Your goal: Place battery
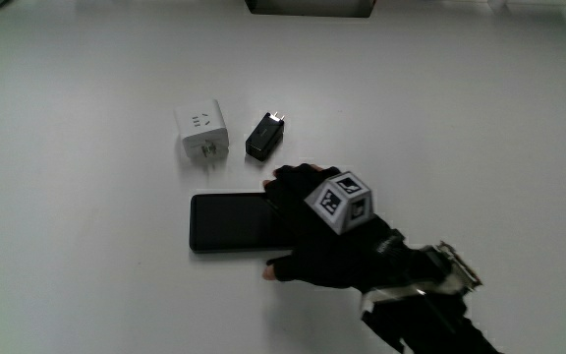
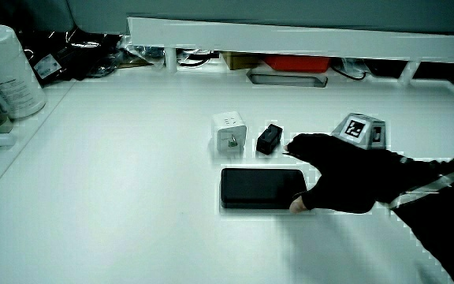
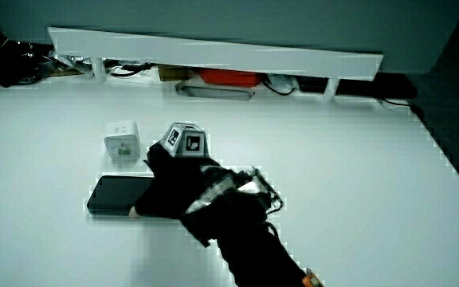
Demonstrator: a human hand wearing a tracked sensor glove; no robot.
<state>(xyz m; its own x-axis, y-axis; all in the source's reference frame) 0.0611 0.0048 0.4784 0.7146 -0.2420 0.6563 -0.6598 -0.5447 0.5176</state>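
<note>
The battery (image 1: 229,221) is a flat black slab lying on the white table (image 1: 86,256); it also shows in both side views (image 2: 258,188) (image 3: 114,195). The gloved hand (image 1: 288,226) covers one end of it. The thumb rests at the battery's nearer edge and the fingers curl over its farther edge, so the hand (image 2: 302,177) (image 3: 151,191) is shut on the battery. The patterned cube (image 1: 342,202) sits on the back of the hand. The covered end of the battery is hidden.
A white cube charger (image 1: 202,131) (image 2: 229,132) (image 3: 121,142) and a small black adapter (image 1: 265,136) (image 2: 269,139) stand just farther from the person than the battery. A low white partition (image 2: 290,39) runs along the table. A white canister (image 2: 6,71) and cables stand at a table corner.
</note>
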